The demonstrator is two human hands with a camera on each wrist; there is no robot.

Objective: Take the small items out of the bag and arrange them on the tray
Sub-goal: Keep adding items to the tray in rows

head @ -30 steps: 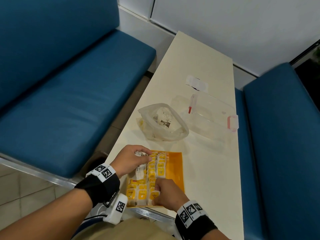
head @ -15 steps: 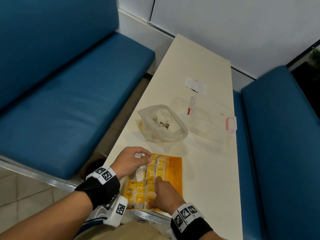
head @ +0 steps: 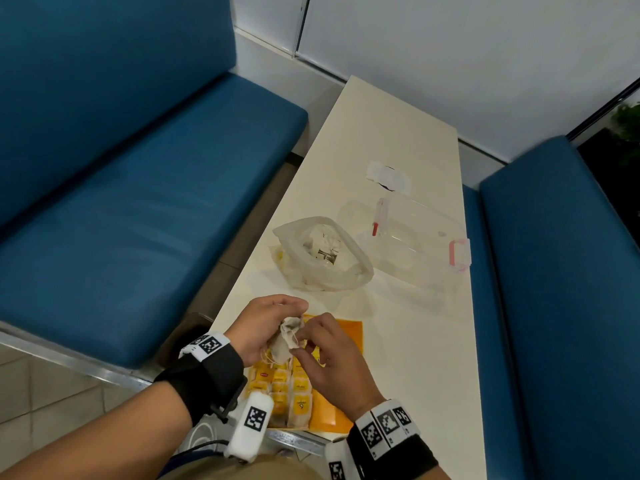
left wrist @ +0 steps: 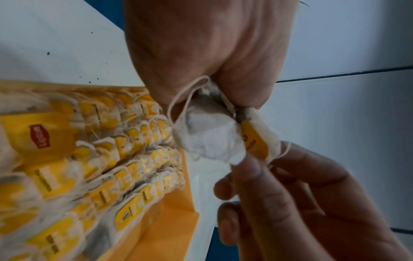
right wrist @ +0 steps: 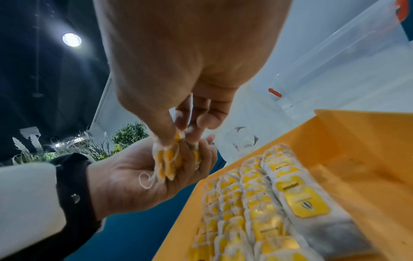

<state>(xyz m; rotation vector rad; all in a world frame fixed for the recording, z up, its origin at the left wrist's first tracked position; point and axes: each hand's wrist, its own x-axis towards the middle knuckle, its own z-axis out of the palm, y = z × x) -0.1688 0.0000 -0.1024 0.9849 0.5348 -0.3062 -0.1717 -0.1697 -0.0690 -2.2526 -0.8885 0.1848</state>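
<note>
Right hand (head: 332, 362) lifted off tray (head: 346, 344) rows since half a second ago; met left hand (head: 266, 327) above near-left tray. Left gripped teabag bunch (head: 285, 342); right pinched one. Next placement judged imminent. Bag (head: 322, 254) far, on surface (head: 398, 133).

You had one readable brand in frame: a red Lipton logo, lying sideways, on the yellow tag (left wrist: 42, 137) of a tea bag at the left end of the rows in the orange tray (left wrist: 161, 227). Other yellow tags (right wrist: 306, 201) carried dark print and a small emblem, too blurred and mirrored to read. Your wristbands (head: 384, 427) showed black-and-white square marker codes, no letters or numbers legible. Nothing else was readable
</note>
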